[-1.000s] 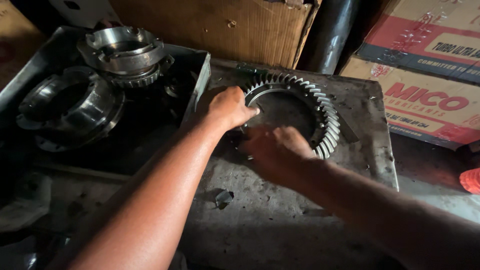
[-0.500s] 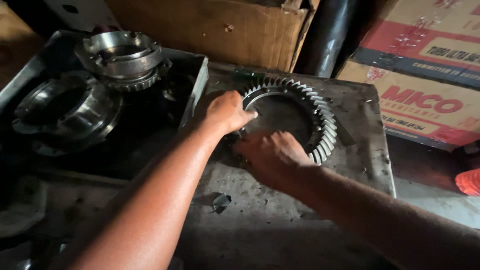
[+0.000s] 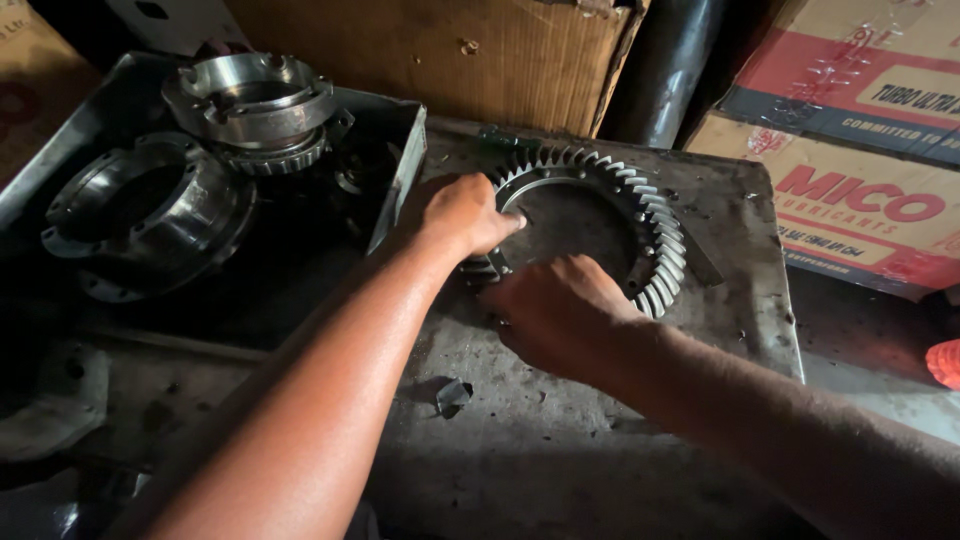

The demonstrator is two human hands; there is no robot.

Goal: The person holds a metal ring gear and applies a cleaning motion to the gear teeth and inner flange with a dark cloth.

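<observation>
Two housings [image 3: 150,215], seemingly, in tray [image 3: 400,180]

Toothed steel ring gear [image 3: 655,232], lying flat

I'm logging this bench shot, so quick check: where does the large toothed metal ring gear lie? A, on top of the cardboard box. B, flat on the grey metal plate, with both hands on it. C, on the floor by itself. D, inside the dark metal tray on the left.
B: the large toothed metal ring gear lies flat on the grey metal plate, with the left hand and right hand on its near rim.
</observation>
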